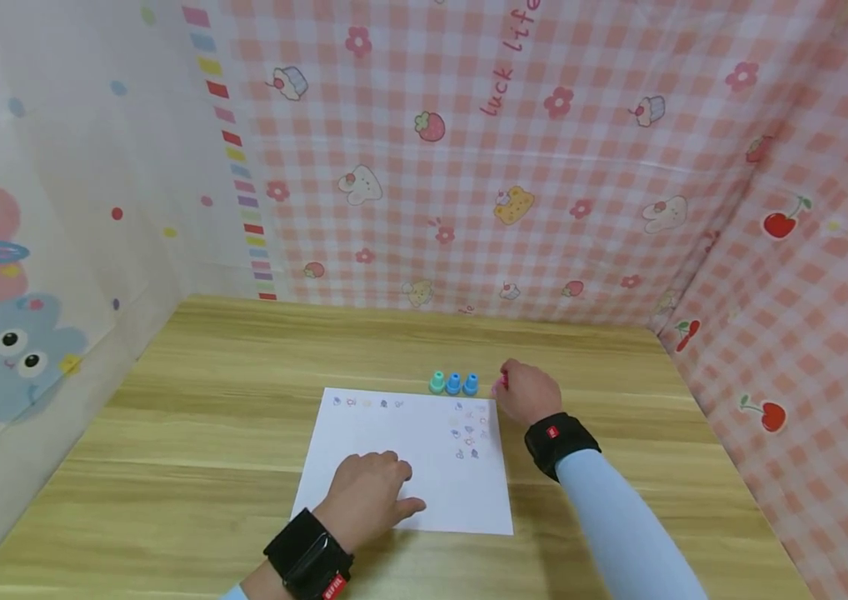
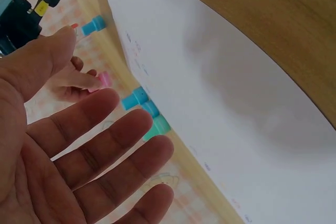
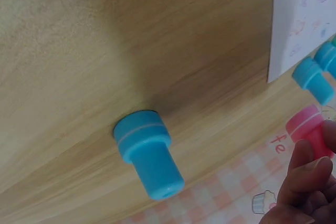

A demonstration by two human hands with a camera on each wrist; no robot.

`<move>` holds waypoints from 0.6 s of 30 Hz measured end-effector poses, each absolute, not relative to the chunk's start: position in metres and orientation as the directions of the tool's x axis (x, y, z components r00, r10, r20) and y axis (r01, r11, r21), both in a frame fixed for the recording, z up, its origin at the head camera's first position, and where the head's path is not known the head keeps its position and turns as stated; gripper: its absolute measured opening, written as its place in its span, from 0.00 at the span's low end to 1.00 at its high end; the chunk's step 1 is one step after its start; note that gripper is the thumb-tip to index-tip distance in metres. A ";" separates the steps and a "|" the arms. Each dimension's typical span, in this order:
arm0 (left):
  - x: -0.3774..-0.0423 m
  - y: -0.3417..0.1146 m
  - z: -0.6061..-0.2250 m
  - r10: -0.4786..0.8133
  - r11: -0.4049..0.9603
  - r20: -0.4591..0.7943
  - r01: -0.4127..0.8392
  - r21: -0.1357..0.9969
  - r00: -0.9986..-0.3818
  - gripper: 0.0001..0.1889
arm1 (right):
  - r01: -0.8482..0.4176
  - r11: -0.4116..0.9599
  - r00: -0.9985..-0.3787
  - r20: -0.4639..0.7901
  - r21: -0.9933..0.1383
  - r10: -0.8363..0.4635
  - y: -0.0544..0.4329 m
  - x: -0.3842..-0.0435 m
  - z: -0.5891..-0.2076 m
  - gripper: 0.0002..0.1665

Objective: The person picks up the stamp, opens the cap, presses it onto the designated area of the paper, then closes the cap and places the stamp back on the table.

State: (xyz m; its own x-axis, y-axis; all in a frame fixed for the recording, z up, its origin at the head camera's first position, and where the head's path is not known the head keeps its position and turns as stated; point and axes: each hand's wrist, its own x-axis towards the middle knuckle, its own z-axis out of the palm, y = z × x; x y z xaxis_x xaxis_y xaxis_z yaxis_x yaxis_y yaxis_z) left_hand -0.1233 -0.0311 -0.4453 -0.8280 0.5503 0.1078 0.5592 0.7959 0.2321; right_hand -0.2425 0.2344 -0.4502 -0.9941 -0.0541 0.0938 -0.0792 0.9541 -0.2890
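Note:
My right hand (image 1: 532,393) pinches a pink toy stamp (image 3: 305,124) between thumb and fingers, just off the far right corner of a white sheet of paper (image 1: 394,433). To the left of it, a green stamp (image 1: 436,382) and two blue stamps, one the middle stamp (image 1: 453,383) and one the right-hand stamp (image 1: 471,384), stand in a row along the sheet's far edge. Another blue stamp (image 3: 149,153) stands apart on the table in the right wrist view. Over the sheet's near left part is my left hand (image 1: 370,492), its fingers spread and holding nothing.
Small stamped prints (image 1: 367,403) line the sheet's far left edge, and more prints (image 1: 469,432) cluster at its right. The wooden table (image 1: 169,467) meets a pink checked cloth (image 1: 424,208) behind and cloth walls on both sides.

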 end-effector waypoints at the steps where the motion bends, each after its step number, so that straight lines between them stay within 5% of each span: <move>1: -0.124 -0.032 -0.445 0.549 0.798 0.100 0.556 0.232 -0.829 0.18 | -0.086 0.955 -0.993 0.101 -0.284 -0.059 0.234 -0.245 -0.453 0.19; 18: -0.126 -0.034 -0.443 0.546 0.804 0.079 0.548 0.229 -0.834 0.18 | -0.111 0.977 -0.988 0.128 -0.182 -0.088 0.221 -0.266 -0.475 0.16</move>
State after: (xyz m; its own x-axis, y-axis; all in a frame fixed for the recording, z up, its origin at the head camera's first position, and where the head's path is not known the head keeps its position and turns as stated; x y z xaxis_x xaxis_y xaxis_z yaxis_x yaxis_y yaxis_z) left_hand -0.1258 -0.0341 -0.4430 -0.8341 0.5459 0.0794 0.5483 0.8044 0.2288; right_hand -0.2657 0.2206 -0.4751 -0.9878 -0.0882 0.1281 -0.1108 0.9770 -0.1822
